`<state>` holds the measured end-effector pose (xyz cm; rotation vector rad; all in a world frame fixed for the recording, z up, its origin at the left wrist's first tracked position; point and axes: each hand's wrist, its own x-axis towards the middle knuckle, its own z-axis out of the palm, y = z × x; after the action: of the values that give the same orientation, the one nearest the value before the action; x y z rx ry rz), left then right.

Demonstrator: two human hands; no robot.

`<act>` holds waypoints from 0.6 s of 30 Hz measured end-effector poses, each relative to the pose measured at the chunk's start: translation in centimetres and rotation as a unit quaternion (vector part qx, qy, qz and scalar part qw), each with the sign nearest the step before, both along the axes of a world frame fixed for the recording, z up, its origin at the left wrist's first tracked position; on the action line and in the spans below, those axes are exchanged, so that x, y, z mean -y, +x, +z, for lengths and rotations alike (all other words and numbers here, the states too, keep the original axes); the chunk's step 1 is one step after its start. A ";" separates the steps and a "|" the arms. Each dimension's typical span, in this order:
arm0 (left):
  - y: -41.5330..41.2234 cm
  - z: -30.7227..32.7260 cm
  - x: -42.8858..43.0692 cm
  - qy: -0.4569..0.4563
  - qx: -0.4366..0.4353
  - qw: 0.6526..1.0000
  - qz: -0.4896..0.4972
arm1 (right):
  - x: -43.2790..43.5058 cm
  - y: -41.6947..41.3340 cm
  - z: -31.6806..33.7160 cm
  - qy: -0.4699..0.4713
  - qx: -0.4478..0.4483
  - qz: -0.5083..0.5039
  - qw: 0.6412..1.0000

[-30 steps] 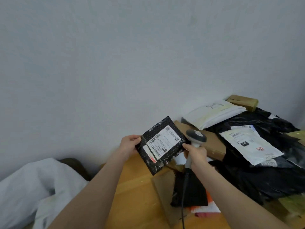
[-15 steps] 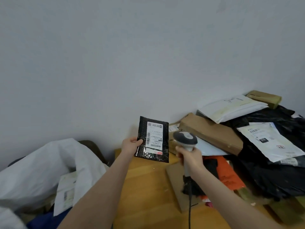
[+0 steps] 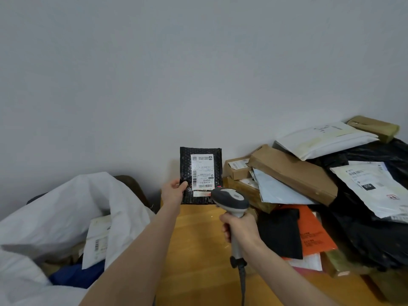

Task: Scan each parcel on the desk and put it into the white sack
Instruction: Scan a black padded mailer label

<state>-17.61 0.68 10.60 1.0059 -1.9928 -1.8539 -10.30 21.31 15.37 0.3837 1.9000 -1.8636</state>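
While my left hand [image 3: 173,192] pinches the black parcel [image 3: 199,173] by its lower left edge, long axis upright and label facing me, my right hand [image 3: 239,228] is wrapped round the scanner [image 3: 231,200], whose head sits at the parcel's 5 o'clock. One white sack [image 3: 66,206] gapes at its 8 o'clock, nearer my left hand. The heap [image 3: 309,184] on the desk [image 3: 198,250] at 3 o'clock holds at least eight more.
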 end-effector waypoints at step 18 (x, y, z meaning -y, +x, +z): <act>0.1 -0.1 1.3 -0.008 -0.022 0.999 0.034 | 0.5 -0.2 0.5 -0.011 -0.015 0.013 1.000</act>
<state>-17.51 -0.61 10.45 1.0067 -1.9201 -1.8066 -10.50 20.77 15.88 0.3246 1.8928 -1.8826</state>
